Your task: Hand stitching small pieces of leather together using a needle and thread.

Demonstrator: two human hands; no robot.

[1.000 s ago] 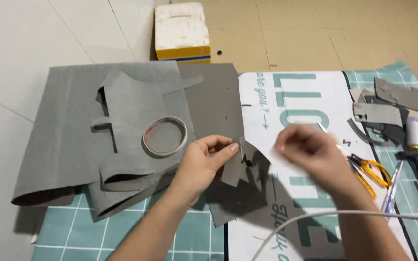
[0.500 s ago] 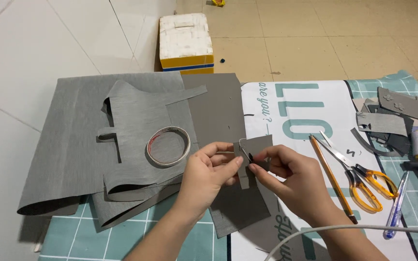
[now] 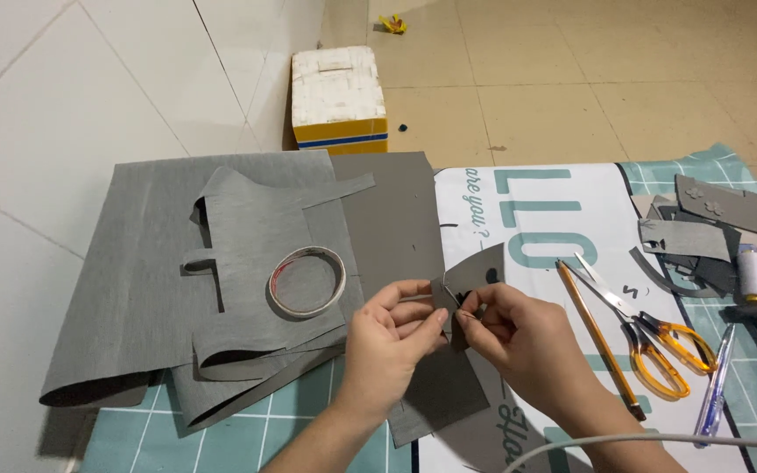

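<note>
The small cut piece (image 3: 475, 271) at the frame's middle is plain dark grey, like the large sheets (image 3: 142, 280) at left, which carry a faint woven grain. The mat (image 3: 265, 429) beneath is teal with a white grid, and the banner (image 3: 527, 201) is white with teal lettering. The scissors (image 3: 659, 346) at right have orange handles, the pencil (image 3: 597, 337) is yellow, and the box (image 3: 339, 101) at top is white with a yellow and blue band.

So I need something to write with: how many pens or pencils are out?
2: a pencil beside the scissors, and a pen right of them. More may be hidden under the scraps.
</note>
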